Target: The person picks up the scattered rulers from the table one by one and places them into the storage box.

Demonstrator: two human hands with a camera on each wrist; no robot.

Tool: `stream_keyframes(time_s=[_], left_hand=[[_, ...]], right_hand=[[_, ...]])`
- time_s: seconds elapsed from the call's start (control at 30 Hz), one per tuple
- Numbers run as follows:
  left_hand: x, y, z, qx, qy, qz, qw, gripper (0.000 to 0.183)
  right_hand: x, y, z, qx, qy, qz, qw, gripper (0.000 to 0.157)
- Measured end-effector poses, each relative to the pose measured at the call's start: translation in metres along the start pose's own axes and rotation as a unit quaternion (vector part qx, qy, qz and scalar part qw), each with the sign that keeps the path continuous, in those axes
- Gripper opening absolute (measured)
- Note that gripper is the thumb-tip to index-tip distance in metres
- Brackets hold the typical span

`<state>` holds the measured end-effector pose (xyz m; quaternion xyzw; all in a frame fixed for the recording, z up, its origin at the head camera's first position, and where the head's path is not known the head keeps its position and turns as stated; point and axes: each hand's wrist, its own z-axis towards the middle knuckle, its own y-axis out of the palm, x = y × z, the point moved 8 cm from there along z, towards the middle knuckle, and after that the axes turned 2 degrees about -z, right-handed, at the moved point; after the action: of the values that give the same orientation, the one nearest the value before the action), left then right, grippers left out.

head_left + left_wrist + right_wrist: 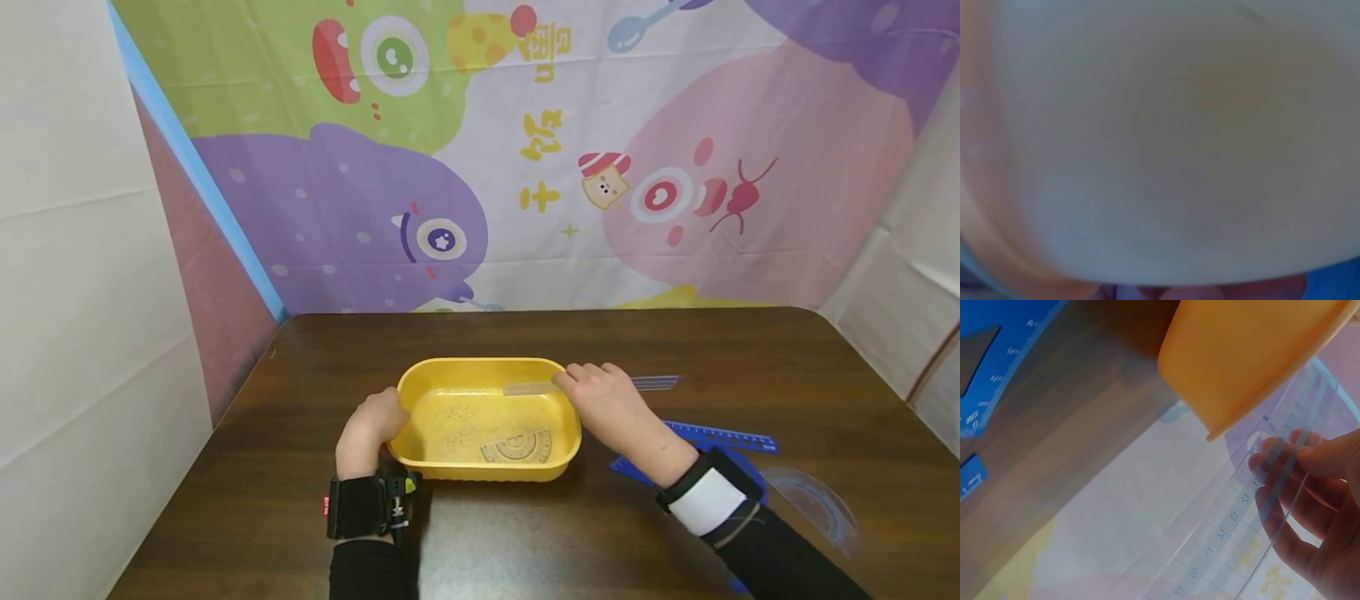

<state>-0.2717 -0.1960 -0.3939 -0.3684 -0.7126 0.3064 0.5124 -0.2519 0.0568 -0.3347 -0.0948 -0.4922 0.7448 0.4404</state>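
A yellow basin [480, 472] sits on the table, and a protractor with dark markings [517, 448] lies in it. At the basin's left end my left hand [372, 423] grips the rim; in the left wrist view the blurred basin wall [1179, 156] fills nearly everything, with fingertips [1191, 292] at the lower edge. My right hand [603, 404] pinches a clear ruler [1216, 534] between thumb and fingers, at the basin's right rim. One end of this ruler reaches over the basin's inside, the other sticks out to the right.
On the right of the table lie a blue ruler [723, 437] and other blue pieces [630, 471], partly hidden under the right forearm. A clear protractor [813, 504] lies beside them. Behind the table hangs a cartoon-printed cloth [540, 250].
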Motion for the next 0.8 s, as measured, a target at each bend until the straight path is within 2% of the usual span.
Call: stream_keyframes(time_s=[0.2,0.37,0.8], left_hand=[[-0.002,0.001,0.000,-0.002,0.002,-0.002,1.0000,0.023],[-0.001,0.001,-0.001,-0.001,0.003,-0.001,1.0000,0.023],[0.001,0.000,-0.001,0.001,0.013,-0.003,0.9999,0.023]], right_hand=[[-0.014,0.005,0.002,-0.024,-0.021,-0.019,0.999,0.028],[-0.026,0.009,0.006,-0.044,-0.037,-0.008,0.998,0.032],[-0.057,0.020,0.009,-0.005,-0.100,-0.018,0.995,0.025]])
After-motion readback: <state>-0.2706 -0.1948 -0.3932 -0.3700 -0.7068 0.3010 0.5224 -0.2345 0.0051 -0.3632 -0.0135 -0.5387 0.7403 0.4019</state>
